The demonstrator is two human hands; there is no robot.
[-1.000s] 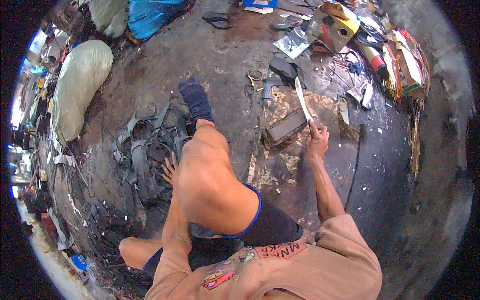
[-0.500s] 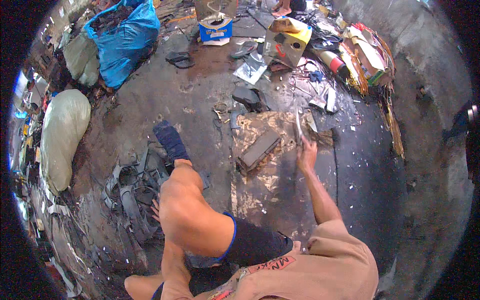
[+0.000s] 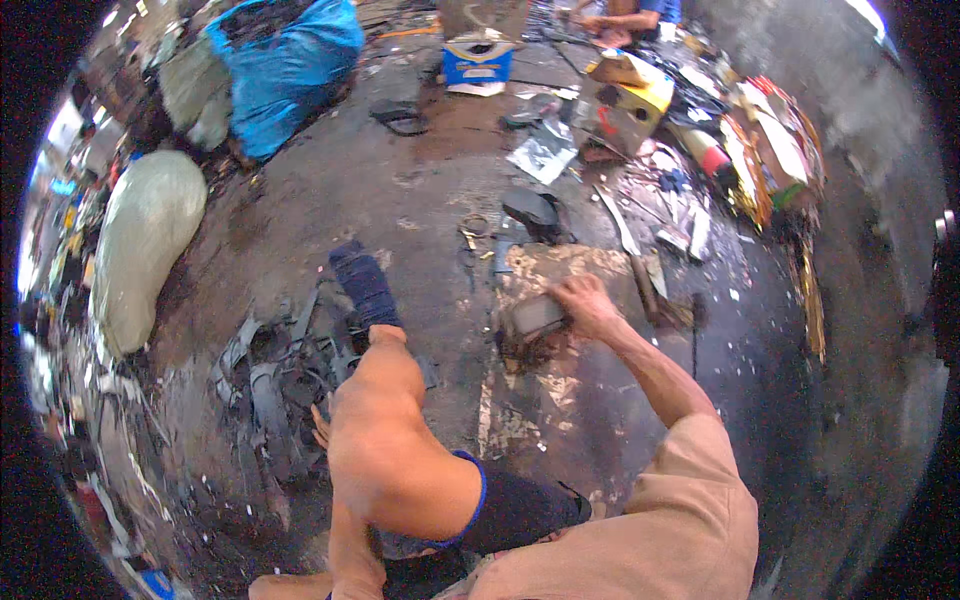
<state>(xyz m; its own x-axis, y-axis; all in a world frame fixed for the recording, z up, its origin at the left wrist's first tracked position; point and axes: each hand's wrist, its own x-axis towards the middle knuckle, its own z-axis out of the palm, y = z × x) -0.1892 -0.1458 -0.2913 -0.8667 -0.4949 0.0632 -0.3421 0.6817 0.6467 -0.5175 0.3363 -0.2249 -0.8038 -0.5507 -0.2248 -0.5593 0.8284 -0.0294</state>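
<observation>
My right hand (image 3: 588, 306) is closed on the end of a dark grey rectangular block (image 3: 538, 316), which looks slightly blurred. Under it lies a worn, patchy brown board (image 3: 525, 268). A long knife (image 3: 618, 222) with a dark handle lies to the right of that hand, its blade pointing away from me. Most of my left hand (image 3: 320, 427) is hidden behind my bent leg. Only its fingertips show, somewhat apart, beside a heap of dark rubbery-looking scraps (image 3: 265, 385).
A black sandal-like piece (image 3: 532, 208) lies beyond the board. Farther off are a blue-and-white box (image 3: 476, 66), a yellow-and-grey carton (image 3: 622, 105) and a blue sack (image 3: 290, 75). A pale stuffed sack (image 3: 150, 250) rests at left. Another person (image 3: 625, 22) sits at the far edge.
My right hand has let go of the knife, which now lies at the board's right, and has moved left onto the grey block. The view has shifted a little.
</observation>
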